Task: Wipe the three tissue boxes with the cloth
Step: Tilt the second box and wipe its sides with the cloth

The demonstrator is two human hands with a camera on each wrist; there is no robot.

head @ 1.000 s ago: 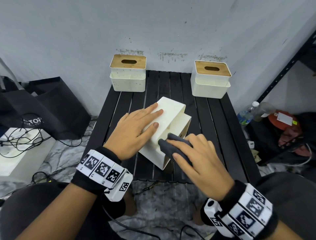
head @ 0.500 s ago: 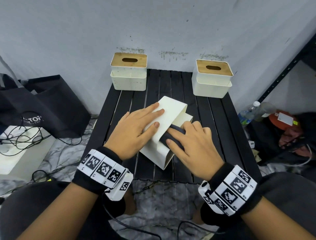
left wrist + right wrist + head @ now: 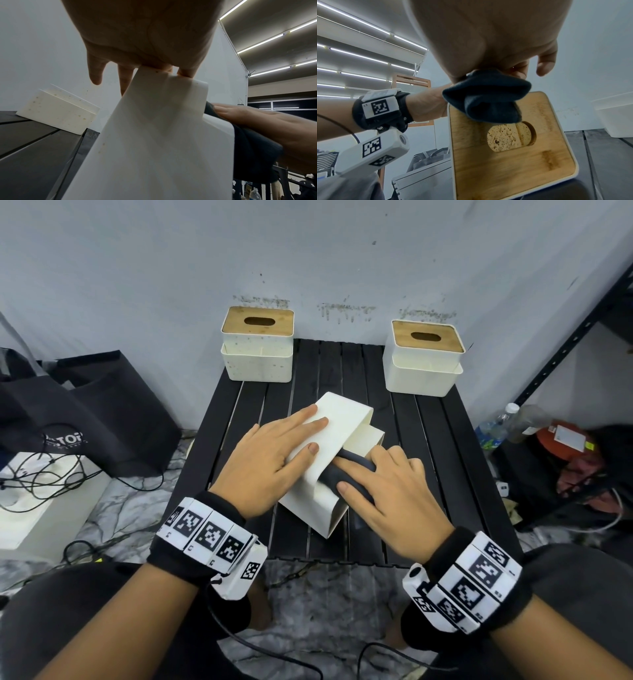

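A white tissue box [image 3: 342,416] lies tipped on its side mid-table, its bamboo lid [image 3: 505,162] facing right. My left hand [image 3: 291,440] rests flat on the upturned face, fingers straight. My right hand [image 3: 387,491] holds a dark cloth [image 3: 329,475] between thumb and fingers and presses it on the box's stepped right edge. The cloth [image 3: 488,97] is bunched under the palm over the lid's top edge. Two more tissue boxes stand upright by the wall, one at back left [image 3: 257,361] and one at back right [image 3: 424,374].
The black slatted table [image 3: 445,474] is small, and the wall is just behind it. On the floor at left are a black bag [image 3: 102,419] and a white box with cables [image 3: 41,501]. A black shelf frame [image 3: 565,337], a bottle [image 3: 496,426] and clutter are at right.
My right hand has slid the cloth away from me along the box's right edge, from its near corner to about the middle. The left hand and the box have stayed put.
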